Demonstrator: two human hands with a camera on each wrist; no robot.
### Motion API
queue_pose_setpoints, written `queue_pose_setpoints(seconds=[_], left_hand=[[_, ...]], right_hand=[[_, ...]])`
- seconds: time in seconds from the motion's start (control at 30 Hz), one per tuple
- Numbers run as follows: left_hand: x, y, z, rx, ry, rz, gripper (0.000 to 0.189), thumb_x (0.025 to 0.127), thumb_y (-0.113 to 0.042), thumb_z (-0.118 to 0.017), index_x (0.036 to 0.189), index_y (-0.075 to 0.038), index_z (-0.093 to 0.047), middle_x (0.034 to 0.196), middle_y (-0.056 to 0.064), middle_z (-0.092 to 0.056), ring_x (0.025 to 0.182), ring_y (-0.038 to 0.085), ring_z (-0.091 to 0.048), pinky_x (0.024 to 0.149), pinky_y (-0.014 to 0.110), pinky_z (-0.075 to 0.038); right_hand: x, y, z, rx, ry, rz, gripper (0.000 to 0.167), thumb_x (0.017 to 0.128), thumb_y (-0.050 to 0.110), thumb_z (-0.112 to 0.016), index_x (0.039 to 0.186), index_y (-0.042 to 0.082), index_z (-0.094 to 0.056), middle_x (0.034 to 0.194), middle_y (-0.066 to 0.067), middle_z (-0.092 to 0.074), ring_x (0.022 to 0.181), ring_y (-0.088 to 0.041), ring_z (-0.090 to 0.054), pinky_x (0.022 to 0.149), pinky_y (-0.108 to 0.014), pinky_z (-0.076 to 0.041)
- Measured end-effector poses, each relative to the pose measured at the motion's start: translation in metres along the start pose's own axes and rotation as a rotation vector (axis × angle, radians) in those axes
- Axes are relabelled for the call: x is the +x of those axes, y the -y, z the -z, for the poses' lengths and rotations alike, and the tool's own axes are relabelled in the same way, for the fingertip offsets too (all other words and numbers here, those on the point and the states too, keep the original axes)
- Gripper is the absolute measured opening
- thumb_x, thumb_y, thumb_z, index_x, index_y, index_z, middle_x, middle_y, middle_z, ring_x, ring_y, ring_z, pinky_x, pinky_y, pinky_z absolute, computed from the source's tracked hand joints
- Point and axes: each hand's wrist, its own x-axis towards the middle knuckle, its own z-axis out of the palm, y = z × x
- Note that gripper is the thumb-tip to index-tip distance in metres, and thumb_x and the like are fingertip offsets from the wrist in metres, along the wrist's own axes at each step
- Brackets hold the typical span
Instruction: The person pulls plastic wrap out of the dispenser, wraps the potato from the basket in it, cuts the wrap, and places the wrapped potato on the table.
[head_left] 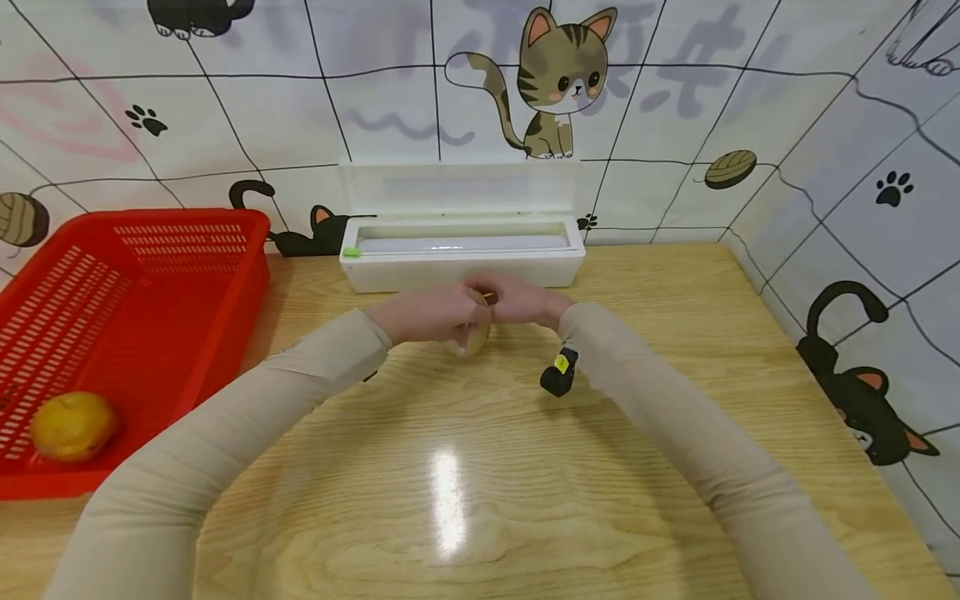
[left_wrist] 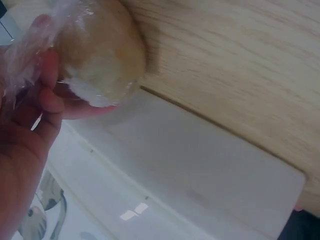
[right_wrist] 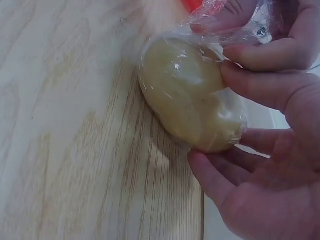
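Observation:
A tan potato [right_wrist: 185, 95], wrapped in clear plastic film [right_wrist: 225, 37], is held between both hands just above the table. My left hand [head_left: 438, 315] pinches the gathered film at one side of it, as the left wrist view shows. From the other side my right hand [head_left: 521, 298] grips the potato, thumb on one side and fingers on the other. Directly behind the hands stands a long white film dispenser box [head_left: 390, 273] with its lid [head_left: 457, 190] raised. In the head view the hands cover most of the potato.
A red plastic basket [head_left: 225, 325] stands at the left, with one yellow, roundish fruit or vegetable [head_left: 73, 427] inside. Wooden tabletop [head_left: 525, 492] lies in front of and right of the hands. Cat-patterned walls [head_left: 390, 108] border the back and right.

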Motion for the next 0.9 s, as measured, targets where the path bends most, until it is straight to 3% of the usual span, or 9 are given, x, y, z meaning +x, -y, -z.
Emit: queue_pose_setpoints(seconds=[0.17,0.3,0.4,0.53,0.7,0.77,0.9], left_hand=[[-0.001,0.011,-0.003,-0.065,-0.06,0.081,0.031,0.077,0.001,-0.079,0.092,-0.003,-0.053,0.089,0.006,-0.054,0.076,0.017,-0.054,0.069,0.027,-0.047],[0.0,0.021,-0.007,-0.221,-0.094,0.185,0.049,0.075,-0.009,-0.083,0.108,-0.003,-0.047,0.094,0.008,-0.052,0.08,0.02,-0.052,0.073,0.031,-0.047],[0.002,0.029,-0.009,-0.328,-0.104,0.237,0.059,0.074,-0.014,-0.084,0.117,-0.002,-0.045,0.09,0.008,-0.051,0.079,0.021,-0.05,0.072,0.033,-0.045],[0.004,0.036,-0.011,-0.334,-0.095,0.253,0.072,0.072,-0.021,-0.085,0.127,-0.003,-0.042,0.091,0.008,-0.053,0.079,0.021,-0.05,0.071,0.032,-0.045],[0.006,0.038,-0.007,-0.313,-0.075,0.296,0.059,0.069,-0.022,-0.088,0.106,-0.002,-0.048,0.084,0.007,-0.053,0.075,0.02,-0.049,0.069,0.031,-0.043],[0.006,0.039,-0.007,-0.303,-0.067,0.315,0.055,0.067,-0.023,-0.089,0.093,-0.003,-0.045,0.078,0.006,-0.051,0.073,0.02,-0.048,0.068,0.03,-0.041],[0.006,0.04,-0.006,-0.286,-0.066,0.305,0.055,0.066,-0.027,-0.089,0.09,-0.006,-0.044,0.077,0.005,-0.051,0.072,0.02,-0.047,0.067,0.031,-0.041]], right_hand=[[-0.002,-0.001,0.003,0.043,0.01,0.013,0.05,0.087,-0.001,-0.062,0.134,-0.007,-0.047,0.131,-0.018,-0.053,0.116,-0.027,-0.051,0.098,-0.037,-0.041],[-0.002,-0.001,0.001,0.126,0.025,0.032,0.042,0.085,-0.004,-0.066,0.125,-0.008,-0.053,0.132,-0.018,-0.053,0.121,-0.028,-0.049,0.103,-0.036,-0.037],[-0.007,0.002,0.001,0.109,-0.04,-0.003,0.04,0.085,-0.001,-0.068,0.12,-0.005,-0.05,0.131,-0.018,-0.052,0.124,-0.03,-0.047,0.104,-0.037,-0.036],[-0.018,0.008,0.005,-0.002,-0.178,-0.07,0.031,0.088,0.009,-0.063,0.115,0.0,-0.05,0.115,-0.016,-0.055,0.109,-0.029,-0.052,0.092,-0.038,-0.043],[-0.028,0.011,0.002,-0.146,-0.151,-0.035,0.018,0.088,0.013,-0.062,0.101,0.0,-0.057,0.092,-0.009,-0.061,0.085,-0.02,-0.054,0.074,-0.032,-0.045],[-0.028,0.009,-0.002,-0.142,-0.152,-0.021,0.014,0.088,0.009,-0.062,0.097,-0.001,-0.059,0.085,-0.008,-0.063,0.08,-0.017,-0.056,0.071,-0.029,-0.045],[-0.026,0.007,-0.01,-0.084,-0.259,-0.021,0.006,0.086,-0.001,-0.06,0.091,-0.002,-0.062,0.077,-0.008,-0.063,0.073,-0.016,-0.054,0.067,-0.028,-0.043]])
